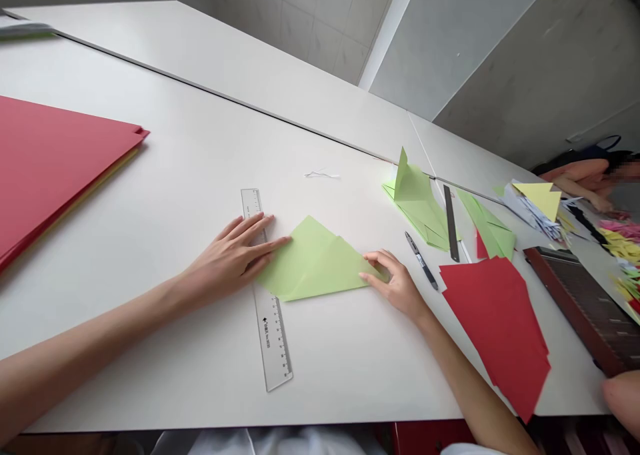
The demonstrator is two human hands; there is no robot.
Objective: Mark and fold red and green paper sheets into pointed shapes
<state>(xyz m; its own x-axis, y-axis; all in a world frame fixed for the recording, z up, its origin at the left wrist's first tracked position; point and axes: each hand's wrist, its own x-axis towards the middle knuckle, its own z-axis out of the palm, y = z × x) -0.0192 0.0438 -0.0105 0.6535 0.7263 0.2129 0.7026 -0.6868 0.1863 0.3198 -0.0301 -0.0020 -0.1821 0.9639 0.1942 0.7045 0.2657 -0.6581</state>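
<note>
In the head view a folded sheet of light green paper lies on the white table, its left part over a clear plastic ruler. My left hand rests flat with fingers stretched out across the ruler, its fingertips touching the paper's left edge. At the paper's right corner, my right hand is closed, with that corner between thumb and fingers. A black pen lies just right of my right hand.
Large red sheets lie at the left. Red papers, folded green papers, a dark ruler and a paper trimmer occupy the right side. Behind them is a co-worker's arm near coloured paper strips.
</note>
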